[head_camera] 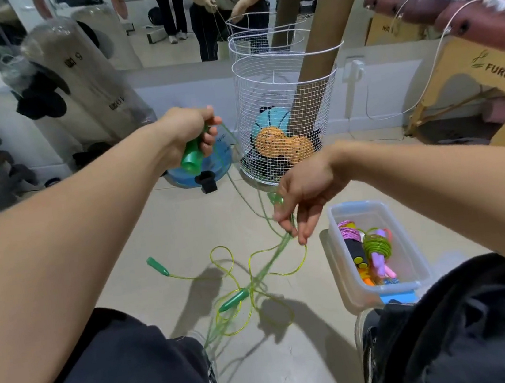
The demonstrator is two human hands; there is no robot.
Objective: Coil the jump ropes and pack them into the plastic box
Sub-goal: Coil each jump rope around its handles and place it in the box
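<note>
A green handle (193, 159) is being gripped tight by the left hand (192, 131), with the fingers curled round it, up high and to the left of the wire basket (283, 91). The thin green cord (245, 198) is being pinched between the thumb and fingers of the right hand (300, 198), just in front of the basket. The other fingers are being held loose and a little spread.

The rest of the green rope (250, 284) is being left in loose loops on the floor, nearer the person than the basket, with two more green handles (233, 300) among the loops. It cannot be told which handle goes with which cord.

The plastic box (413, 253) is being kept on the floor to the right of the basket and nearer the knees. Coiled ropes (377, 247) are already being stored in it.

To do this step well, the cord is best being pulled gently and slid through the fingers, so knots are being eased out first. Even loops the same size are then being made, small enough to fit in the box.
</note>
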